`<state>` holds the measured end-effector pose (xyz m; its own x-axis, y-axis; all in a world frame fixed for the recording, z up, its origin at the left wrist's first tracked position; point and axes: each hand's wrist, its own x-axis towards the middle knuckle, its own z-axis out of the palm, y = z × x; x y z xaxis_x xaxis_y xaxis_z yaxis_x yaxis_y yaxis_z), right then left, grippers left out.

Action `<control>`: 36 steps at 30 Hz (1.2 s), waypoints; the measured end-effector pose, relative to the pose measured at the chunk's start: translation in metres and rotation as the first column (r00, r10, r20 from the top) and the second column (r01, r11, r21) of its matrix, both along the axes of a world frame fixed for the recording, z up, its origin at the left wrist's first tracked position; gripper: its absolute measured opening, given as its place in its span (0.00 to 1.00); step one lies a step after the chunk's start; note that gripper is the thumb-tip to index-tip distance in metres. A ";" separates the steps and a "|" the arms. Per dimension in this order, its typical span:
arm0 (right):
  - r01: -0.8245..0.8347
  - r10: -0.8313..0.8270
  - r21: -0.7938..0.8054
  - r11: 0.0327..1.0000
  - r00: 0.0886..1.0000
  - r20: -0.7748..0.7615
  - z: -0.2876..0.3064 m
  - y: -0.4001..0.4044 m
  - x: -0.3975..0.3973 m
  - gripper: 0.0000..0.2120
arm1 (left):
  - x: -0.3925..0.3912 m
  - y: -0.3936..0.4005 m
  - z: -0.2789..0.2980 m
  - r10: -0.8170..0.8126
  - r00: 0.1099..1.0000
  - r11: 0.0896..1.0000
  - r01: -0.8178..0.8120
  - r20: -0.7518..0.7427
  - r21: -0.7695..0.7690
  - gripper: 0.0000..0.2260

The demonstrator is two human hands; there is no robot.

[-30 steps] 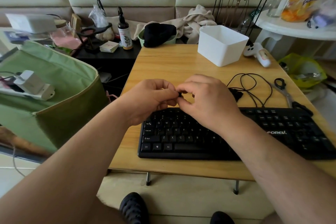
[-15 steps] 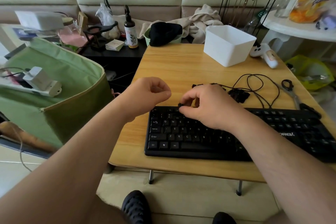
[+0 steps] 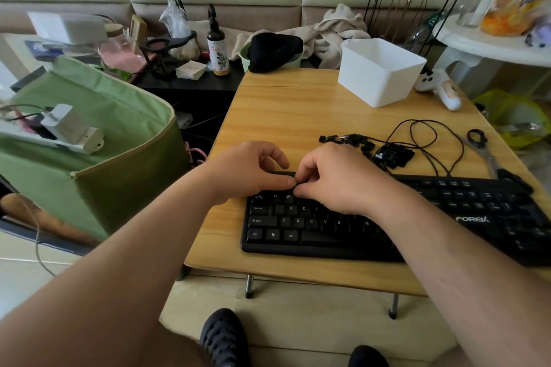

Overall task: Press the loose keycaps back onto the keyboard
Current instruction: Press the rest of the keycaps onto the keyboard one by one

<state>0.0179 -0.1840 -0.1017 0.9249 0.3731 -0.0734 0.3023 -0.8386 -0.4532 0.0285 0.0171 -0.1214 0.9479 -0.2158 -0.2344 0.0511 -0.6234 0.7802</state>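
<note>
I see a wooden worktop point(image 3: 283, 110) by a padded wall. The black keyboard point(image 3: 328, 229) lies at 6 o'clock, loose keycaps point(image 3: 387, 153) at 2. My left hand point(image 3: 250, 173) and right hand point(image 3: 337, 179) curl fingertips together over its top rows; I cannot tell what they pinch.

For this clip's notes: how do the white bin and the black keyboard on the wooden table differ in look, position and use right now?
The white bin is a tall, open box; the keyboard is black, flat and long. The bin sits at the table's far side; the keyboard lies along the near edge. Nothing touches the bin, while the left hand and right hand both work over the keyboard's upper-left keys. Both rest on the same table.
</note>
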 end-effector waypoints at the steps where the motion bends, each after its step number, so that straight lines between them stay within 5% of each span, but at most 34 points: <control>1: 0.014 -0.014 0.007 1.000 1.000 -0.001 -0.001 0.001 0.000 0.04 | 0.000 0.000 0.000 -0.001 1.000 1.000 0.001 -0.003 0.002 0.14; 23: 0.162 -0.157 0.068 0.984 0.985 -0.073 -0.011 0.014 -0.001 0.09 | 0.004 -0.010 -0.001 0.021 0.996 1.000 -0.021 -0.087 0.006 0.16; 30: 0.223 -0.225 0.308 0.925 0.974 -0.029 -0.005 -0.017 0.008 0.05 | 0.003 -0.010 0.001 0.046 0.996 0.999 -0.047 -0.074 -0.002 0.15; 36: 0.293 -0.310 0.207 0.933 0.949 0.051 -0.006 -0.052 0.018 0.04 | 0.005 -0.023 0.004 -0.003 1.000 1.000 0.003 -0.024 0.002 0.12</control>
<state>0.0357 -0.2363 -0.1081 0.9958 0.0751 0.0527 0.0916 -0.7943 -0.6006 0.0335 -0.0059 -0.1172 0.9413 -0.2183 -0.2576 0.0677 -0.6254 0.7774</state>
